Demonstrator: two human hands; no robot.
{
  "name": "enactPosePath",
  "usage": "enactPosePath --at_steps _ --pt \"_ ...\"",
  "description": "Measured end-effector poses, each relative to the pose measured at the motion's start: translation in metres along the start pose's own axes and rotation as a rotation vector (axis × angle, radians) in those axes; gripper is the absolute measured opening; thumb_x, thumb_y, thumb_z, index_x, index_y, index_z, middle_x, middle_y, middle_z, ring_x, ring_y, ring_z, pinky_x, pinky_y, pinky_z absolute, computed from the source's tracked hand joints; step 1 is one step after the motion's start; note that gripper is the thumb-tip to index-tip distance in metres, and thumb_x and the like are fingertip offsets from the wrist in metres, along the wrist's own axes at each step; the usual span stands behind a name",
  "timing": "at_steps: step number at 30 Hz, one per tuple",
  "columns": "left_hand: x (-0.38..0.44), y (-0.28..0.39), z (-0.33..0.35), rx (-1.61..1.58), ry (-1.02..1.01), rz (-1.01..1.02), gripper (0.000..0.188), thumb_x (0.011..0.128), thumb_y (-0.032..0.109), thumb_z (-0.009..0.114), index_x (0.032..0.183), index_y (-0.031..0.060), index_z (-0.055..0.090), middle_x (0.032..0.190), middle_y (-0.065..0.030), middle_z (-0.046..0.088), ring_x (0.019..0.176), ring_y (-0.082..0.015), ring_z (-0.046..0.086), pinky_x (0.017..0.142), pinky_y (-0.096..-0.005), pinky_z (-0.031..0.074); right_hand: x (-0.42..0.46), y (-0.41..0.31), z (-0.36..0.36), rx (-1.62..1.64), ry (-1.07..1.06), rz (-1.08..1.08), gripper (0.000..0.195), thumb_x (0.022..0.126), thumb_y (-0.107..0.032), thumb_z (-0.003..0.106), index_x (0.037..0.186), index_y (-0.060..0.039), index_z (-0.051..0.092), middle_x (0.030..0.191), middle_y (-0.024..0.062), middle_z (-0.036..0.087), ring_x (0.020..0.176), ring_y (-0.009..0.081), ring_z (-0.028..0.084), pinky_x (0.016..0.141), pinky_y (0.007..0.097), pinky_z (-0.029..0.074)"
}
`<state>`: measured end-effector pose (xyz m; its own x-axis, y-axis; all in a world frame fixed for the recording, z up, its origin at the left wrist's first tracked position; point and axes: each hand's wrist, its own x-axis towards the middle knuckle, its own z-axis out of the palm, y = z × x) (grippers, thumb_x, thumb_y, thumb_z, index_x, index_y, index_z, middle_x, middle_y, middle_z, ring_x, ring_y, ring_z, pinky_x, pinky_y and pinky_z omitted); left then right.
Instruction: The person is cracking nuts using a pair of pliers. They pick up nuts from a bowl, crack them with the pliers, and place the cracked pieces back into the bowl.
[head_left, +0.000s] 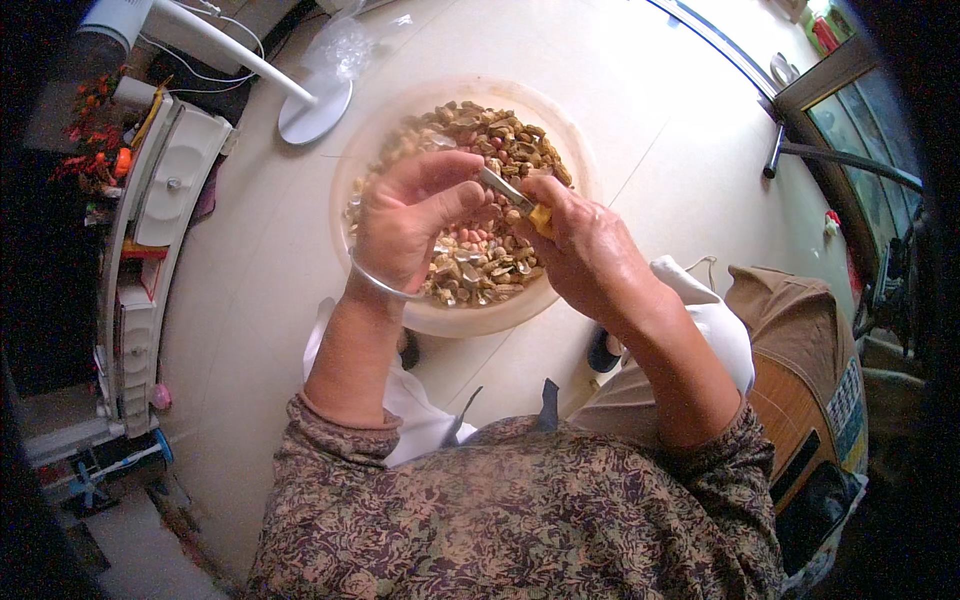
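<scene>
A hand tool with metal jaws (504, 186) and a yellow grip (541, 221), probably pliers, is held in my right hand (592, 240). Its tip points up and left, reaching the fingertips of my left hand (405, 210). The thumb and index finger there are bent towards each other; whatever may lie between them is hidden. A bangle (382, 281) circles that wrist. Below both hands, a wide pale plastic basin (480, 324) holds unshelled peanuts (517, 139), broken shells (469, 271) and reddish shelled kernels (471, 235).
The basin stands on a pale tiled floor (247, 300). Beyond it on the left are a white round stand base (315, 112) and a clear plastic bag (337, 49). White drawers (184, 176) line the left side. Brown cloth (795, 315) lies at my right. A glass-panelled frame (855, 112) is farther right.
</scene>
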<state>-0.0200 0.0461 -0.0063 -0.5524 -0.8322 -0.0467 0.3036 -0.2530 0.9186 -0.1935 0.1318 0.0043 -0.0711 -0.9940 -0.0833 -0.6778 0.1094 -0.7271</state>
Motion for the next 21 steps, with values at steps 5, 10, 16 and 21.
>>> enactPosePath --at_steps 5,10,16,21 --pt "0.0 -0.003 -0.003 -0.204 0.011 -0.06 0.021 0.087 -0.002 0.062 0.108 -0.0017 0.063 0.102 -0.0132 0.066 0.09 -0.0199 0.067 0.079 -0.0331 0.061 -0.003 0.0 -0.002 0.267 -0.107 -0.02 0.024 0.091 -0.019 0.061 0.107 -0.0007 0.057 0.075 0.0113 0.064 0.071 0.0246 0.064 0.064 0.0377 0.05" --pt "0.002 -0.007 -0.006 -0.329 0.018 -0.101 0.018 0.089 0.0 0.061 0.106 -0.0008 0.063 0.101 -0.0118 0.066 0.091 -0.0202 0.066 0.079 -0.0333 0.061 0.0 -0.004 0.001 0.323 -0.195 0.103 0.026 0.092 -0.021 0.061 0.108 -0.0011 0.057 0.077 0.0085 0.064 0.068 0.0188 0.061 0.06 0.0342 0.049" --pt "0.008 0.001 -0.009 0.42 0.085 0.096 0.019 0.083 -0.003 0.066 0.101 0.0024 0.062 0.097 -0.0059 0.066 0.083 -0.0113 0.064 0.077 -0.0245 0.054 0.003 0.003 -0.009 0.081 0.043 0.147 0.028 0.093 -0.018 0.06 0.115 -0.0007 0.058 0.082 0.016 0.066 0.076 0.0209 0.065 0.066 0.0348 0.052" --pt "0.012 -0.008 -0.016 1.006 0.112 0.261 0.024 0.076 -0.001 0.074 0.097 0.0021 0.061 0.091 -0.0024 0.064 0.079 -0.0091 0.061 0.072 -0.0237 0.051 0.003 0.013 -0.008 0.112 0.11 0.091 0.029 0.093 -0.018 0.061 0.115 0.0004 0.057 0.085 0.0159 0.067 0.077 0.0203 0.065 0.067 0.0353 0.053"
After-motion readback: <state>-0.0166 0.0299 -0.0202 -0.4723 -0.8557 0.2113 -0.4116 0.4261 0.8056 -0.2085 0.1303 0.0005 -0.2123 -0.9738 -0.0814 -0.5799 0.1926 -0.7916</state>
